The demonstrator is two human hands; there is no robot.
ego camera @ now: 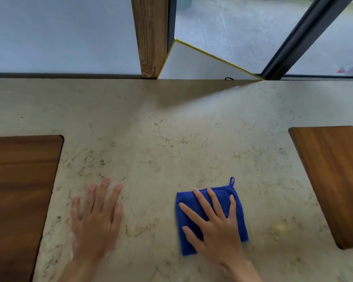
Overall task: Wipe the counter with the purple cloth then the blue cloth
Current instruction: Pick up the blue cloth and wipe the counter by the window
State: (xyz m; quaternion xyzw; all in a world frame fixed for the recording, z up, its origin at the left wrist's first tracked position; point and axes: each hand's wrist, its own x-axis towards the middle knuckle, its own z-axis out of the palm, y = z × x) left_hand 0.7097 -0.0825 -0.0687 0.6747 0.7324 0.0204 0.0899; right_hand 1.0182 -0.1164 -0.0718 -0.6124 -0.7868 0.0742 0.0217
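Observation:
A folded blue cloth (192, 218) with a small hanging loop lies flat on the beige marbled counter (161, 143), near its front edge and right of centre. My right hand (216, 226) rests palm down on top of the cloth, fingers spread across it. To the left, my left hand (98, 216) lies flat on the bare counter, fingers apart, holding nothing; it looks slightly blurred. No purple cloth is in view.
A dark wooden board (18, 190) is set at the counter's left, and a lighter wooden board (334, 180) lies at the right. Beyond the far edge stand a wooden post (151, 37), a white panel with a yellow rim (192, 62) and glass panes.

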